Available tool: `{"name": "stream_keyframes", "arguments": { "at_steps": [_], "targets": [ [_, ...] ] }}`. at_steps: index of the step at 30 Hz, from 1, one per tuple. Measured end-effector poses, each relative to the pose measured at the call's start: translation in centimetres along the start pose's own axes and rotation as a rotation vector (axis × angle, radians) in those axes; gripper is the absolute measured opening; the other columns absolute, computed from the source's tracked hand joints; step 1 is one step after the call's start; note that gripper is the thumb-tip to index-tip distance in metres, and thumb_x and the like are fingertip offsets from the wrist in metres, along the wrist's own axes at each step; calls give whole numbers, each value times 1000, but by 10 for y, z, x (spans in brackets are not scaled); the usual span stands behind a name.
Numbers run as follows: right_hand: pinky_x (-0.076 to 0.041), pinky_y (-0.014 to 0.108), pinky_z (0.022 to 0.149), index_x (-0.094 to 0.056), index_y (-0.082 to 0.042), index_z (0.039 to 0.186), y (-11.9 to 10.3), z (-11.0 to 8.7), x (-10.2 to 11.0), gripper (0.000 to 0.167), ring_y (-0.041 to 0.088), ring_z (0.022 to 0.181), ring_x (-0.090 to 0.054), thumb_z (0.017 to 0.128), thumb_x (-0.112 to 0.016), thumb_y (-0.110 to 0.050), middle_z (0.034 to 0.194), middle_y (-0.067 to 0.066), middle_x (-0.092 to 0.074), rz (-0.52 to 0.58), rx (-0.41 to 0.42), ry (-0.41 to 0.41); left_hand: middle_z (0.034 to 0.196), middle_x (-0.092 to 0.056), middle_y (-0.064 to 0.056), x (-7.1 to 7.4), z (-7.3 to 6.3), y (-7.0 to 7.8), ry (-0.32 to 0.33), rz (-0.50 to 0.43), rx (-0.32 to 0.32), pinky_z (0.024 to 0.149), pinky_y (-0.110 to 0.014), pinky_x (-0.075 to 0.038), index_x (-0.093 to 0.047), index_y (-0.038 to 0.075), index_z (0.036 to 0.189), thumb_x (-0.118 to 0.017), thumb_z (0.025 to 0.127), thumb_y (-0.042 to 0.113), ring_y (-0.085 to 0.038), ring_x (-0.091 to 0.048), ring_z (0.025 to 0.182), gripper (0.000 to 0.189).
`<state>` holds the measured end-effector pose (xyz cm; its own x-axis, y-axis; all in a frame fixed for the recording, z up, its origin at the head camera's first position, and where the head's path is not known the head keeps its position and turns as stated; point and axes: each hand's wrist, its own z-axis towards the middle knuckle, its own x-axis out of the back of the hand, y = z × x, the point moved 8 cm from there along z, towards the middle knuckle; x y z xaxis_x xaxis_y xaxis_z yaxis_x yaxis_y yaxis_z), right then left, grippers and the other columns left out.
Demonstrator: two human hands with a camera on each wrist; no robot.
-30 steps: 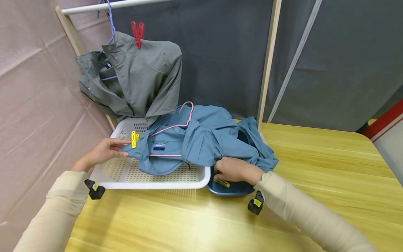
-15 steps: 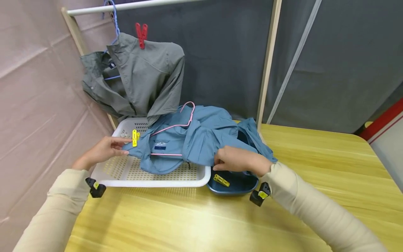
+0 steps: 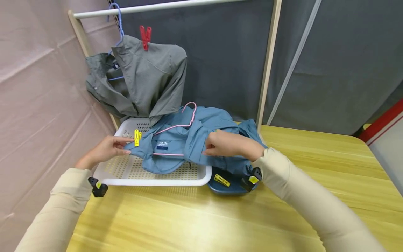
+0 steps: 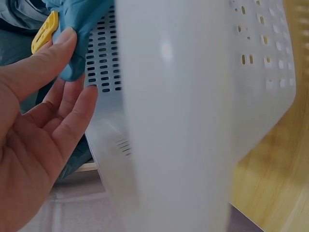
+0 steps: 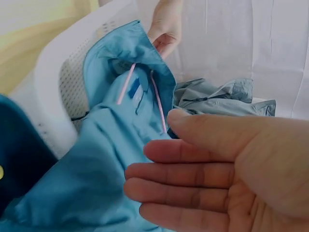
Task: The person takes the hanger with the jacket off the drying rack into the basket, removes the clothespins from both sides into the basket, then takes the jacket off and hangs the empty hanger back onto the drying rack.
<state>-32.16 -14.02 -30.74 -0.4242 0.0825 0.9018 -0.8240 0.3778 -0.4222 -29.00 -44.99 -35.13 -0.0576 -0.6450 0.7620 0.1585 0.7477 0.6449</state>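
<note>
A blue jacket [image 3: 207, 140] on a pink hanger [image 3: 191, 115] lies across a white perforated basket [image 3: 163, 182] and a dark blue tray [image 3: 217, 190]. With thumb and fingers, my left hand [image 3: 105, 150] pinches the jacket's left edge, shown closer in the left wrist view as bunched cloth [image 4: 79, 46]. Beside those fingertips, a yellow clothespin [image 3: 136, 138] is on the same edge. My right hand [image 3: 231, 144] is over the jacket's front; the right wrist view shows its fingers [image 5: 183, 175] extended with nothing held. Another yellow clothespin [image 3: 221, 180] lies in the tray.
A grey jacket [image 3: 154, 77] hangs at the back left on a blue hanger [image 3: 120, 24], with a red clothespin [image 3: 145, 37] on its shoulder. The rack's white rail [image 3: 157, 7] and wooden post [image 3: 269, 63] stand behind. Underneath is a wooden table [image 3: 315, 168].
My right hand has risen out of the tray and moved left over the blue jacket, uncovering the yellow clothespin there. My left hand keeps its pinch at the jacket's edge.
</note>
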Motion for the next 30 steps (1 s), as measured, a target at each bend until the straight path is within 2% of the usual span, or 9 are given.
{"name": "stream_keyframes", "arguments": {
  "at_steps": [4, 7, 11, 14, 19, 22, 27, 30],
  "targets": [
    [-34, 19, 48, -67, -4, 69, -10, 20, 6, 27, 7, 45, -41, 90, -60, -20, 52, -5, -44, 21, 40, -5, 97, -59, -21, 2, -1, -2, -8, 25, 39, 59, -22, -44, -57, -8, 118, -71, 79, 6, -14, -48, 69, 43],
    [-34, 20, 48, -67, -2, 70, -18, 35, 10, 28, 8, 46, -41, 90, -60, -20, 53, -3, -45, 37, 67, -14, 97, -60, -21, 3, -1, 0, -4, 25, 34, 59, -21, -45, -57, -8, 118, -71, 79, 4, -13, -49, 69, 43],
    [-38, 21, 51, -67, -4, 72, -26, 52, 18, 27, 10, 50, -46, 91, -59, -21, 57, 1, -54, 47, 81, -18, 95, -61, -20, 4, 4, 4, -1, 32, 13, 61, -21, -45, -58, -7, 117, -71, 78, 4, -15, -50, 70, 43],
    [-39, 22, 51, -65, -7, 68, -34, 62, 23, 28, 10, 49, -46, 91, -59, -21, 57, 2, -55, 42, 94, -7, 93, -61, -18, 4, 6, 6, 6, 39, -4, 60, -21, -44, -59, -7, 117, -71, 78, 4, -16, -49, 70, 42],
    [-36, 22, 50, -58, -10, 58, -51, 81, 28, 35, 10, 44, -41, 91, -59, -22, 52, 1, -49, 38, 129, -7, 82, -55, -12, 2, 3, 9, 10, 22, -30, 55, -22, -39, -60, -6, 116, -72, 77, 3, -16, -45, 67, 42],
    [-35, 22, 50, -57, -12, 58, -62, 96, 29, 35, 10, 44, -39, 91, -58, -22, 52, 1, -49, 37, 146, -10, 82, -55, -11, 1, -2, 10, 25, 17, -55, 55, -21, -39, -60, -6, 115, -72, 76, 2, -15, -45, 67, 42],
    [-34, 22, 50, -65, -9, 69, -75, 122, 32, 28, 9, 46, -38, 91, -58, -23, 56, -1, -49, 32, 166, 27, 88, -62, -14, 4, -6, 13, 71, 37, -99, 61, -21, -45, -62, -6, 113, -72, 76, 0, -13, -51, 71, 39],
    [-38, 20, 54, -70, -8, 82, -78, 135, 34, 21, 9, 52, -47, 91, -59, -22, 66, 0, -59, 50, 159, 58, 91, -63, -16, 6, -6, 18, 76, 41, -116, 64, -21, -47, -61, -7, 113, -72, 76, -1, -15, -54, 75, 39]
  ]
}}
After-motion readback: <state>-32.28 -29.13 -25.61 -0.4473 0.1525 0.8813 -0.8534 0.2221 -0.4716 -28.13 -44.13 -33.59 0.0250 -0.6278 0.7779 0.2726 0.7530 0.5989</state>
